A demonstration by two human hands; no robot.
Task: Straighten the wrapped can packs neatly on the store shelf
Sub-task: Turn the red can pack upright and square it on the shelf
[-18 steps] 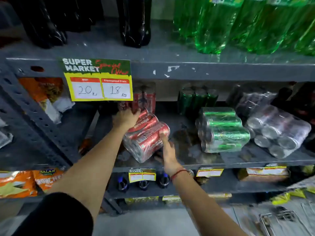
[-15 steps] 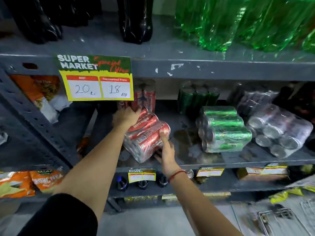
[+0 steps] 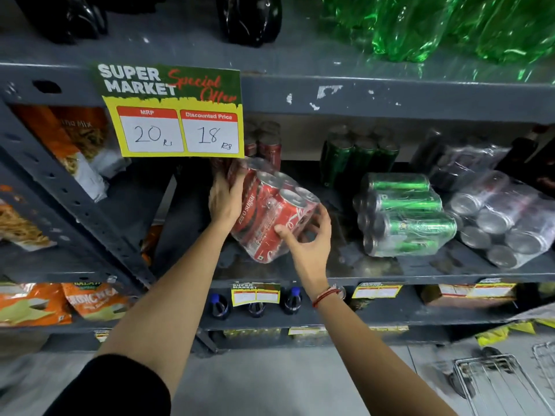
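Two hands were on the red can pack (image 3: 271, 217). The left hand (image 3: 223, 199) was pressed flat on the pack's left side, w/ fingers curled up over the top-left corner, so it had a firm hold. The right hand (image 3: 303, 244) was at the pack's front-right low corner, thumb on the front face & fingers bent round the right edge. It was only half closed, so more of a loose grab than a tight one. A red thread band (image 3: 326, 295) was on the right wrist.

The red pack was wrapped in clear plastic & tipped over, can tops facing up & to the right. Its low corner was down near the grey shelf (image 3: 420, 271), left of the middle. I couldn't tell if that corner was touching the shelf or lifted a bit.

Behind the pack, more red cans (image 3: 268, 145) stood upright at the back. To the right, well apart from the red pack, a green can pack (image 3: 405, 214) lay on its side. Just beside that, a silver can pack (image 3: 507, 220) also lay on its side, at a slant. Dark green cans (image 3: 357, 154) stood upright behind.

Above the left hand a yellow & green price sign (image 3: 177, 115) hung from the upper shelf edge, w/ 20 & 18 written on it. Green bottles (image 3: 450, 28) & dark bottles (image 3: 249, 19) sat on the shelf above. Orange snack bags (image 3: 69, 139) were at far left.
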